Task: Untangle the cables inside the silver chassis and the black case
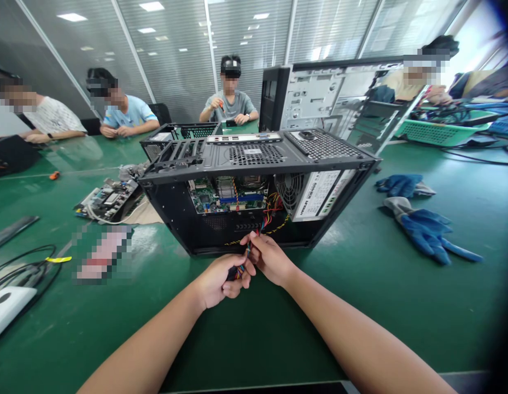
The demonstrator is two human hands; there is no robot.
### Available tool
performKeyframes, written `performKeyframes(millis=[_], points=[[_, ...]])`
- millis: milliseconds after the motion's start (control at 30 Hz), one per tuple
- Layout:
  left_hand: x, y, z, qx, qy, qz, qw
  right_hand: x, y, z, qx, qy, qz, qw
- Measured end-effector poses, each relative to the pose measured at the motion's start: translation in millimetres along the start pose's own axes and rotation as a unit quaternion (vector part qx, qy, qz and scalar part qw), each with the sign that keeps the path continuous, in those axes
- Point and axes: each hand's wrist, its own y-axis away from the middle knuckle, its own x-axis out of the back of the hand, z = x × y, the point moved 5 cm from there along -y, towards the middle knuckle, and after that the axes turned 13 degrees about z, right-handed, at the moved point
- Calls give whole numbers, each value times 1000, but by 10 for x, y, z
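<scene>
An open black computer case (171, 219) lies on the green table in front of me, its inside facing me. Within it are a motherboard (227, 196) and a power supply (319, 194) with a fan grille and white label. A bundle of coloured cables (265, 220) runs out from beside the power supply toward me. My left hand (225, 278) is closed around the bundle and its dark end. Just above and to the right, my right hand (267, 256) pinches the same cables, its fingers touching those of my left hand.
Blue work gloves (426, 227) lie on the right. A loose circuit board (110, 198) and black cables (32, 268) are on the left. Behind stands another open case (315, 98); a green basket (438, 131) holds cables. Several people sit around the table, one holding an orange-handled tool.
</scene>
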Motion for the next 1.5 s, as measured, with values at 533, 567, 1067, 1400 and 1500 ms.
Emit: performKeyframes(millis=[533,567,1067,1400,1500], points=[[46,19,186,-295,-391,164,856,1,-10,17,-8,-6,-8,1000],[37,37,201,-316,-419,175,833,-1,-6,13,-7,-2,-5,1000],[21,36,227,-334,-510,193,769,-13,10,-7,-7,8,10,1000],[12,48,154,-313,-557,241,730,-19,23,-8,-2,15,22,1000],[23,47,151,-317,-540,252,738,-20,20,-9,2,15,21,1000]])
